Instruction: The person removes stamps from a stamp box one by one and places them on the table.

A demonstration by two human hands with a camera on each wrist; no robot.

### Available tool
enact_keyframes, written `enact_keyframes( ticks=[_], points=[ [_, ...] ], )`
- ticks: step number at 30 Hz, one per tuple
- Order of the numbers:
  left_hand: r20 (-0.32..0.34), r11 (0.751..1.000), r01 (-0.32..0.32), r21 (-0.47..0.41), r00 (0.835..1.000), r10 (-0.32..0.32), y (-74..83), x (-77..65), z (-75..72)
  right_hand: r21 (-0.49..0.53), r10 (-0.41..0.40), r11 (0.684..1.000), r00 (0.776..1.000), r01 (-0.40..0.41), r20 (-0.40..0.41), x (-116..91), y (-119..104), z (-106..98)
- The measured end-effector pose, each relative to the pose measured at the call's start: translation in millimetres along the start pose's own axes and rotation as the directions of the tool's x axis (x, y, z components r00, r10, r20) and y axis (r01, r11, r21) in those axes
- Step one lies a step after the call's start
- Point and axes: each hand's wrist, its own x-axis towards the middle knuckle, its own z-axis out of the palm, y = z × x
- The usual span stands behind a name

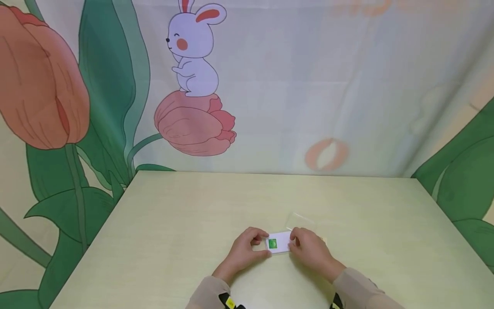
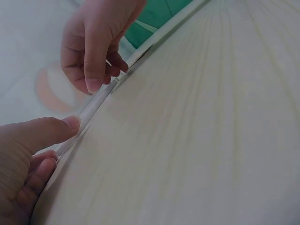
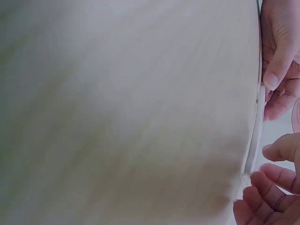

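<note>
A thin white rectangular pack [image 1: 279,242] with a green square picture on top lies low over the table, in front of the person. My left hand [image 1: 246,249] grips its left end, thumb at the near edge and index finger at the far edge. Around its right end my right hand [image 1: 311,251] has loosely curled fingers. In the right wrist view, a gap shows between that hand's thumb [image 3: 283,149] and index finger, with fingertips right at the pack's end. Seen edge-on, the pack [image 2: 96,101] is a narrow pale strip.
Just behind the right hand lies a clear, transparent flat piece [image 1: 301,219] on the light wooden table [image 1: 173,223]. A small yellowish piece [image 1: 323,239] peeks out beside that hand. A printed cloth [image 1: 270,86] with a rabbit and tulips hangs behind the table.
</note>
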Motion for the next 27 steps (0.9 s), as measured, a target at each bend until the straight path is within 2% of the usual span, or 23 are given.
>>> enact_keyframes(
  ticks=[16,23,27],
  points=[
    [-0.001,1.000,0.003,0.004,1.000,-0.003,-0.4,-0.6,1.0,0.100,0.034,0.994,0.999,-0.035,0.015,1.9,2.4,6.0],
    [0.004,1.000,0.003,0.017,1.000,-0.003,-1.0,-1.5,-1.1,0.092,0.017,0.996,1.000,-0.018,0.003,3.4,1.6,7.7],
    [0.008,1.000,0.023,0.012,1.000,-0.023,-0.4,-1.6,-2.4,0.091,0.008,0.996,1.000,-0.008,-0.004,4.0,0.7,9.2]
  ],
)
